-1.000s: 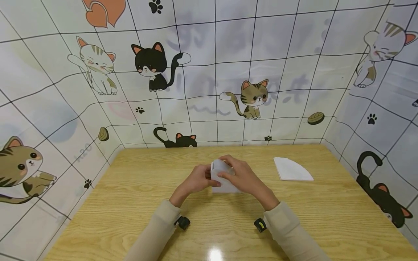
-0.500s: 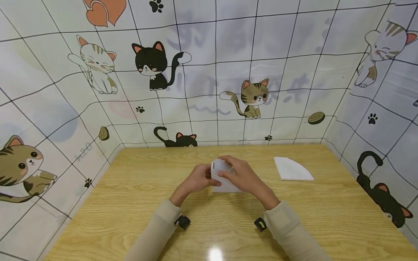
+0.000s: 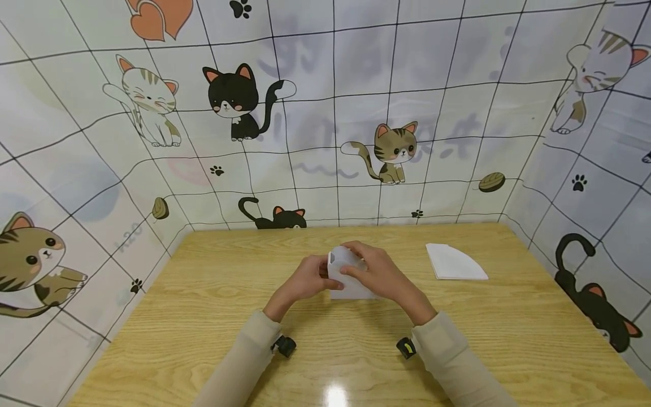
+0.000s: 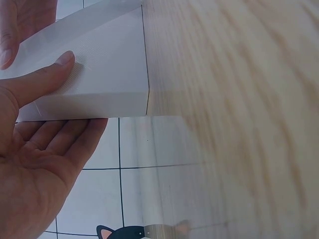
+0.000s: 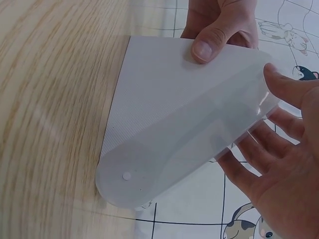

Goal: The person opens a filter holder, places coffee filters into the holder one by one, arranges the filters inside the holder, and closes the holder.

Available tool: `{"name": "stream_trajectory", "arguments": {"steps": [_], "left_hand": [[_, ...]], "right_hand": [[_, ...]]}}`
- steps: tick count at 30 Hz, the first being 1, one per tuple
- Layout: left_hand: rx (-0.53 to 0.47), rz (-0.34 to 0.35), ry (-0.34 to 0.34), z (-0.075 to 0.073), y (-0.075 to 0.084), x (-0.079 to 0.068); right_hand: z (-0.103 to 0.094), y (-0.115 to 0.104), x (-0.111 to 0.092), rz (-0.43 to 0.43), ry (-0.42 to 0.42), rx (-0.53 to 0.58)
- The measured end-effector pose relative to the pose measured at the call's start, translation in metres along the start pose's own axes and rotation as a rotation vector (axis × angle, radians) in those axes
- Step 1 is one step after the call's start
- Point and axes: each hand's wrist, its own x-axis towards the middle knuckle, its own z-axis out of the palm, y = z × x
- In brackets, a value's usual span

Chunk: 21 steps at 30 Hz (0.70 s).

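A white coffee filter holder stands upright on its straight lower edge, near the middle of the table. Its translucent cover slants across the front, with a small round pivot at a lower corner, as the right wrist view shows. My left hand grips the holder's left side, thumb on the front face and fingers behind. On the other side, my right hand holds the cover's edge between thumb and fingers. Fan-shaped white paper filters lie in a flat stack to the right.
The wooden table carries all of this. A white cloth wall with printed cats and grid lines rises along its back and both sides. A small black camera is strapped to each wrist.
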Motion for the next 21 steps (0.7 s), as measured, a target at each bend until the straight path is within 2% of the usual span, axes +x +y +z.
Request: {"name": "stream_trajectory", "arguments": {"steps": [21], "left_hand": [[-0.023, 0.007, -0.009, -0.0006, -0.0019, 0.0003]], "right_hand": [[-0.0039, 0.0009, 0.0004, -0.011, -0.014, 0.022]]}}
